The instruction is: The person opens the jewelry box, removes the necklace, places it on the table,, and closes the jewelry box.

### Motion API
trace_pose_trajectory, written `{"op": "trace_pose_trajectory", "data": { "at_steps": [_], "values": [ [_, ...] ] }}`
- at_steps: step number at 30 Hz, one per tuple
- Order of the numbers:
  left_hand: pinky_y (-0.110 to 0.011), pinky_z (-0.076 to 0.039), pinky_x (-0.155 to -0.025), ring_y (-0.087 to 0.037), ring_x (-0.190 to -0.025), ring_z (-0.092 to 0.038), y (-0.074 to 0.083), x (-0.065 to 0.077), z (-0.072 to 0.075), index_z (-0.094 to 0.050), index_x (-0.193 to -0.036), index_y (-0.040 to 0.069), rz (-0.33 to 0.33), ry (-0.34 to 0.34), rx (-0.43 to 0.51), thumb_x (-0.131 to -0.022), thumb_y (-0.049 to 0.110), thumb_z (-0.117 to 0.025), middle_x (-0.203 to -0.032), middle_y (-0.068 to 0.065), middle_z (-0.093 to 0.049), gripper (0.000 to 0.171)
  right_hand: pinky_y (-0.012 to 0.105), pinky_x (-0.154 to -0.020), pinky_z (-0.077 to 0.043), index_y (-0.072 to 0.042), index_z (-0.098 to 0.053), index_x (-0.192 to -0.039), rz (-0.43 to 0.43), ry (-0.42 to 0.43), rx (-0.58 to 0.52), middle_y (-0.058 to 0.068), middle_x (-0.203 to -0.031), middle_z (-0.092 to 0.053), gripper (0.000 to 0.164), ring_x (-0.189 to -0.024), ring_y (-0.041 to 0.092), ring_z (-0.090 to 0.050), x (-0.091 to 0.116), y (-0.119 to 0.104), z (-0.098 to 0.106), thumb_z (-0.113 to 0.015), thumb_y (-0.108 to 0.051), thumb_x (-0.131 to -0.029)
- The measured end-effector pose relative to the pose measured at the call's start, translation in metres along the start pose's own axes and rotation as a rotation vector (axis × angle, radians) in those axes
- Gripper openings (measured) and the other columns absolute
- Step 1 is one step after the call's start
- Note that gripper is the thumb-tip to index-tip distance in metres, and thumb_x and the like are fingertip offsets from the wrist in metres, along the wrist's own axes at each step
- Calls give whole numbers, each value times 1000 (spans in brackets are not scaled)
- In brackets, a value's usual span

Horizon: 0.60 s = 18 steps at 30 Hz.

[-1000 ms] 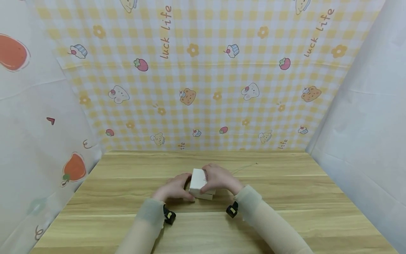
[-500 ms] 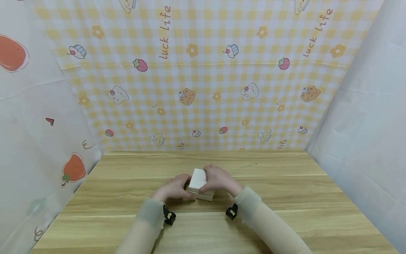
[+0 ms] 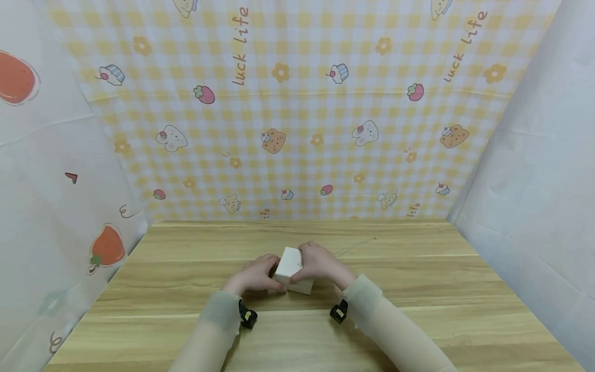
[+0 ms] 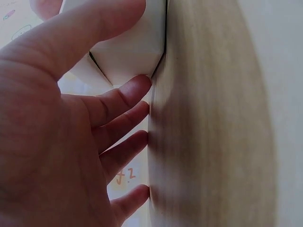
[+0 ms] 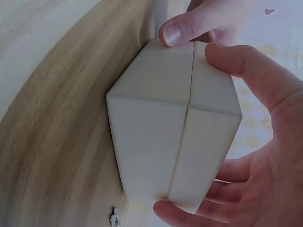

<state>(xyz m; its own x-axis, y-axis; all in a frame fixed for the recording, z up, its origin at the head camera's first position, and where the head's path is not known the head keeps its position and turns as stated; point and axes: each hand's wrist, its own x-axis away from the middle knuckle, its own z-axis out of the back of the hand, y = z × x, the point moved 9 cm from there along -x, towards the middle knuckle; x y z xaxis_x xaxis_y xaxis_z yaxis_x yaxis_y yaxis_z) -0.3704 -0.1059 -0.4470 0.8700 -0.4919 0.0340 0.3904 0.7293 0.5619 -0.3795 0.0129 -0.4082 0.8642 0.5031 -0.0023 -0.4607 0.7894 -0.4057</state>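
Observation:
A small white box (image 3: 289, 262) sits on the wooden table between both hands. A thin seam runs round it in the right wrist view, between the base (image 5: 147, 137) and the lid (image 5: 203, 151). The left hand (image 3: 254, 275) holds the base from the left, its thumb on the front face and its index fingertip at a lower corner in the left wrist view. From the right, the right hand (image 3: 321, 262) grips the lid, thumb on the near side and fingers round the far side. The lid lies flush with the base at the seam.
A thin pale cord (image 3: 353, 247) trails over the table behind the right hand, ending in a small dark tip. The wooden table (image 3: 418, 289) meets a yellow checked cloth (image 3: 297, 113) at the back, with white cloths at both sides. Each wrist carries a black camera.
The lid has sunk onto the base, and the gap between them has narrowed to a thin seam. Both hands keep their hold almost in place.

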Motion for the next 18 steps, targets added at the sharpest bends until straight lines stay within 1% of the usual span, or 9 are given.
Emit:
{"op": "trace_pose_trajectory", "data": {
  "at_steps": [2, 5, 10, 18],
  "values": [
    [-54, -36, -93, -20, -108, -50, 0, 0, 0, -59, -120, 11, 3, -2, 5, -72, 39, -79, -121, -1, -56, 59, 29, -69, -47, -1, -57, -122, -2, -1, -1, 4, -99, -57, 78, -82, 15, -52, 0, -1, 0, -84, -42, -62],
    [-56, -36, -93, -22, -109, -50, 0, 0, 0, -59, -119, 11, -1, -1, 5, -72, 39, -80, -122, -3, -56, 59, 29, -69, -47, -1, -57, -121, -8, -1, -2, 4, -99, -57, 77, -82, 15, -52, 0, -1, -1, -84, -42, -62],
    [-55, -36, -92, -21, -108, -51, 0, -1, 0, -59, -119, 11, -6, 1, 2, -72, 39, -80, -122, -3, -56, 58, 29, -68, -46, 0, -57, -121, -7, 1, -3, 4, -98, -57, 77, -81, 15, -52, 1, -1, -2, -85, -41, -63],
    [-54, -36, -94, -23, -112, -50, 1, 0, -1, -60, -117, 11, -15, -1, -2, -71, 38, -82, -127, -5, -54, 58, 29, -68, -46, -1, -57, -123, -7, -10, 19, 5, -102, -57, 78, -82, 14, -51, 1, 2, -6, -84, -42, -63]
  ]
}}
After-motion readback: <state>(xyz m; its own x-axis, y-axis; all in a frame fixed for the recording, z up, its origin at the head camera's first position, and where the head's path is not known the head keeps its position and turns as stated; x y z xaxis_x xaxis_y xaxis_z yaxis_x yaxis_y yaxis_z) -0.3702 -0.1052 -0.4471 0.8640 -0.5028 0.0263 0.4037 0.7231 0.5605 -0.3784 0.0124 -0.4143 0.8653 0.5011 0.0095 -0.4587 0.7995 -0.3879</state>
